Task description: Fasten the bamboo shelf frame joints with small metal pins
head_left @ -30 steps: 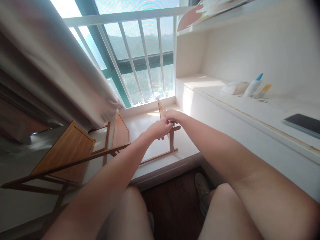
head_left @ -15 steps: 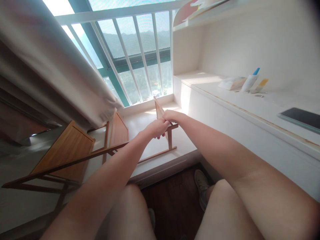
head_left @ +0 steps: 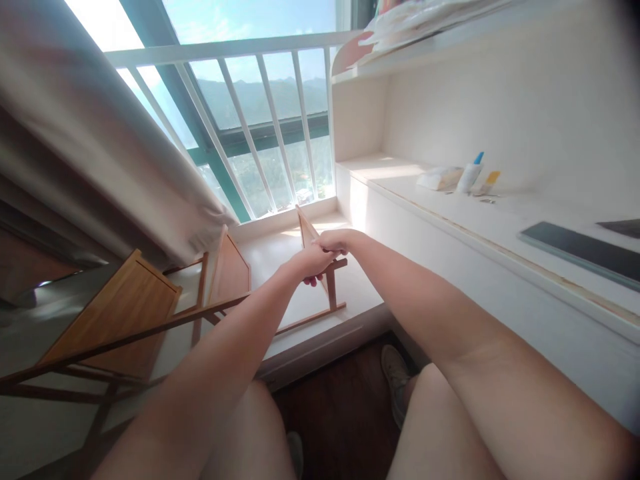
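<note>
A brown wooden rack (head_left: 113, 337) with slanted panels lies along the white window ledge, reaching from the lower left toward the window. At its far end, by a thin upright panel (head_left: 306, 227), both hands meet. My left hand (head_left: 314, 259) is closed, its fingers curled near the rack's top bar. My right hand (head_left: 335, 241) is closed too, bent over at the wrist and touching the left hand. The fingertips and the exact spot they grip are mostly hidden. Just below them show the bar's end (head_left: 340, 263) and a short leg (head_left: 332, 291).
A white counter (head_left: 425, 213) runs along the right, bearing a phone-like dark slab (head_left: 583, 253), a white tube with a blue cap (head_left: 471, 175) and a yellow-capped item (head_left: 490, 181). Curtains (head_left: 125, 147) hang at left. White railings (head_left: 275, 110) cross the window.
My view has tilted up a little and turned right, so the scene sits lower and further left. Both hands stay together at the same end of the rack.
</note>
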Action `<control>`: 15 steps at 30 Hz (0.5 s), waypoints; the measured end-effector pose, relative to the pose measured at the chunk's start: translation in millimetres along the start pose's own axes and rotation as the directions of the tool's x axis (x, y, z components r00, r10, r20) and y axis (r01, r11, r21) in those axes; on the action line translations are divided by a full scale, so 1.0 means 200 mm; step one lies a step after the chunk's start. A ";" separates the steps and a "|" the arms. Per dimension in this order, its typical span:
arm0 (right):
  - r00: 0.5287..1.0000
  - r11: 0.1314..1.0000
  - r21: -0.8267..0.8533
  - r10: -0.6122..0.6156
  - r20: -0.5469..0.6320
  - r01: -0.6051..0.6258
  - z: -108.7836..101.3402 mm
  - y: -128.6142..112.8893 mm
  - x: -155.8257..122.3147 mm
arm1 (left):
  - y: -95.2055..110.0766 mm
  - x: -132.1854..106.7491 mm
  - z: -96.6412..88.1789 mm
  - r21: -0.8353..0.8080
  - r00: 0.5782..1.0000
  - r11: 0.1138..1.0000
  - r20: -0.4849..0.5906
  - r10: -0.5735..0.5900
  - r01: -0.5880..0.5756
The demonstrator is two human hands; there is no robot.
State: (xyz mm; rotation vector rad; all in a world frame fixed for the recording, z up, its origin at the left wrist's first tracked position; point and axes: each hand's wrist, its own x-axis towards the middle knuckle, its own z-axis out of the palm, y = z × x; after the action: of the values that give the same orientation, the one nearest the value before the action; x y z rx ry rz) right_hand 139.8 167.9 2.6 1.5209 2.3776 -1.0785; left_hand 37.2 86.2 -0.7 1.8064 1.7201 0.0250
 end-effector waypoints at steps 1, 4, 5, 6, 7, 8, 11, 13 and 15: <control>1.000 1.000 0.010 -0.003 -0.013 0.003 0.00 0.00 -0.01 | 0.01 0.01 0.01 0.000 1.000 1.000 0.009 -0.026 0.026; 0.998 0.999 0.035 -0.001 -0.063 0.003 0.01 0.01 -0.03 | 0.05 0.02 0.02 0.013 0.997 0.997 0.024 -0.078 0.078; 0.996 0.999 0.042 -0.001 -0.084 0.004 0.01 0.02 -0.04 | 0.06 0.02 0.02 0.023 0.996 0.996 0.022 -0.087 0.086; 0.994 0.999 0.047 -0.001 -0.107 0.006 0.01 0.03 -0.05 | 0.07 0.02 0.02 0.035 0.995 0.995 0.018 -0.099 0.098; 0.991 0.999 0.048 -0.002 -0.137 0.009 0.01 0.04 -0.07 | 0.08 0.02 0.02 0.048 0.994 0.993 0.013 -0.112 0.111; 0.985 0.999 0.045 -0.003 -0.174 0.011 0.01 0.05 -0.09 | 0.09 0.02 0.02 0.060 0.992 0.990 0.009 -0.127 0.126; 0.949 1.000 0.015 -0.002 -0.316 0.007 -0.01 0.10 -0.16 | 0.10 0.01 0.01 0.094 0.986 0.982 0.000 -0.166 0.165; 0.913 1.000 -0.012 0.017 -0.407 -0.024 -0.05 0.15 -0.23 | 0.10 0.01 0.01 0.110 0.986 0.980 -0.009 -0.167 0.166; 0.870 0.995 -0.036 0.061 -0.489 -0.090 -0.11 0.23 -0.32 | 0.10 0.00 0.00 0.118 0.990 0.984 -0.033 -0.134 0.137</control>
State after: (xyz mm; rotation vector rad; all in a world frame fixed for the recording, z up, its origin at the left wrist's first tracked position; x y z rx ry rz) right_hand 215.4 144.6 25.5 2.0468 2.5900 -0.6533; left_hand 55.0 87.2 8.1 1.7757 1.8946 -0.1157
